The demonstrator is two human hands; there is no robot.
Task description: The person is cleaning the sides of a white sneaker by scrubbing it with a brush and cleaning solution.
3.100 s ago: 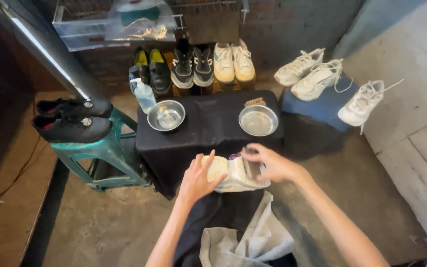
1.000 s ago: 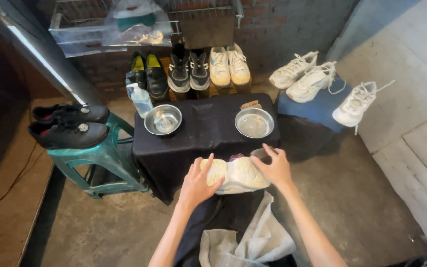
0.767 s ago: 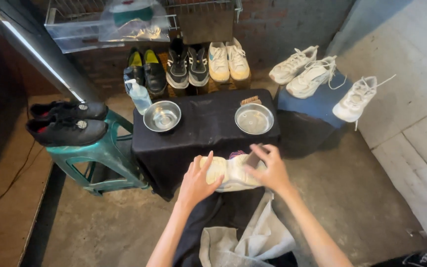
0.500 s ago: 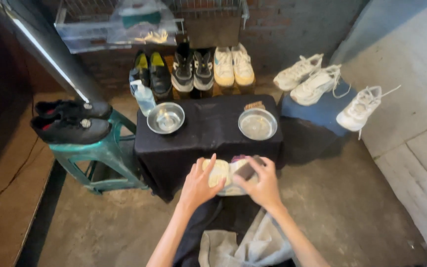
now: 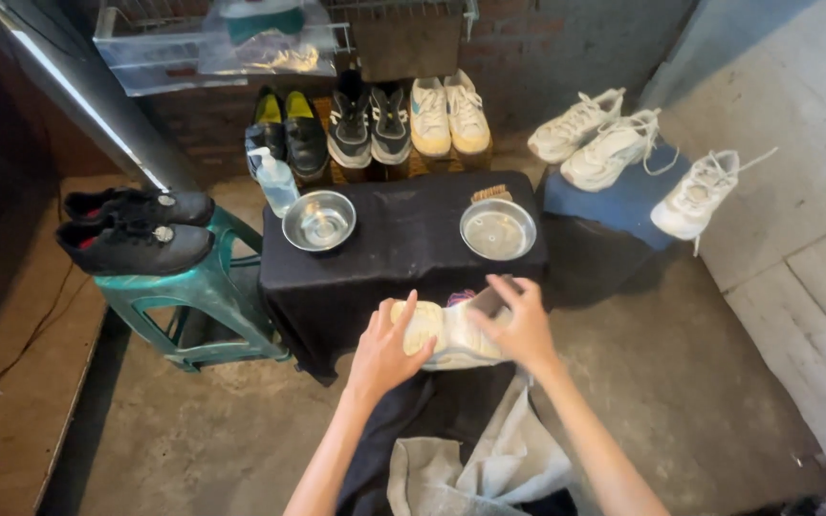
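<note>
A white sneaker (image 5: 456, 339) lies at the near edge of a low table draped in black cloth (image 5: 403, 239). My left hand (image 5: 386, 349) grips the toe end of the sneaker, fingers spread over it. My right hand (image 5: 518, 323) rests on the heel end, fingers curled over the shoe's opening. Both forearms reach in from the bottom of the view. A grey cloth (image 5: 489, 459) lies over my lap just below the shoe.
Two metal bowls (image 5: 318, 220) (image 5: 497, 228), a pump bottle (image 5: 274, 182) and a brush (image 5: 491, 194) sit on the table. Pairs of shoes (image 5: 375, 119) line the back wall. Black shoes (image 5: 136, 229) rest on a green stool (image 5: 198, 296). White sneakers (image 5: 623, 153) lie on a blue stand at right.
My right hand moved from the shoe's outer side inward onto its heel opening. My left hand stayed on the toe. The camera shifted slightly.
</note>
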